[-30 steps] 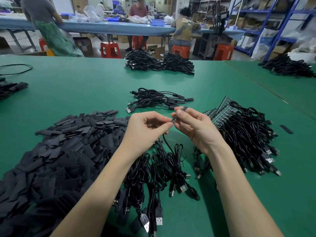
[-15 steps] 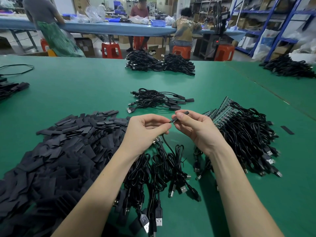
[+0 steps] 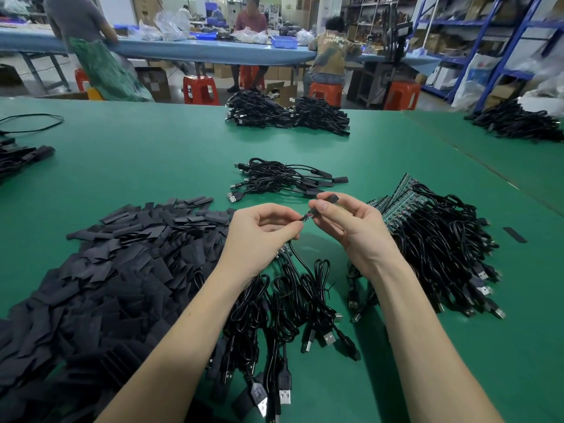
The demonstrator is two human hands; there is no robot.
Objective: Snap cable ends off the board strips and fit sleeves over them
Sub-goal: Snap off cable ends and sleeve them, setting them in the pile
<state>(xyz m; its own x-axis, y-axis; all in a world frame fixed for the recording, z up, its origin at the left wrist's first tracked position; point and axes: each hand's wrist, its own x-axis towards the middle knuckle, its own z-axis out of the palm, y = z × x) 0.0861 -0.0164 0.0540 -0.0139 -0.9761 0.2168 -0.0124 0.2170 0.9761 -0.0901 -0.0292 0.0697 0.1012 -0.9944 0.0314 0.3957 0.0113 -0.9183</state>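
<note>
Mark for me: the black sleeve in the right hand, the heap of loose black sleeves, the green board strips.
black sleeve [image 3: 331,198], head view, its end above the fingers
heap of loose black sleeves [image 3: 116,270], head view, middle
green board strips [image 3: 396,198], head view, fanned edges

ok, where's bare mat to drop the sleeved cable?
Bare mat runs wide between the sleeve pile and the far bundles. A smaller patch lies right of the board strips, around a stray sleeve. Crowded: under both hands, where loose cables spread, and beside the finished bunch.
</note>
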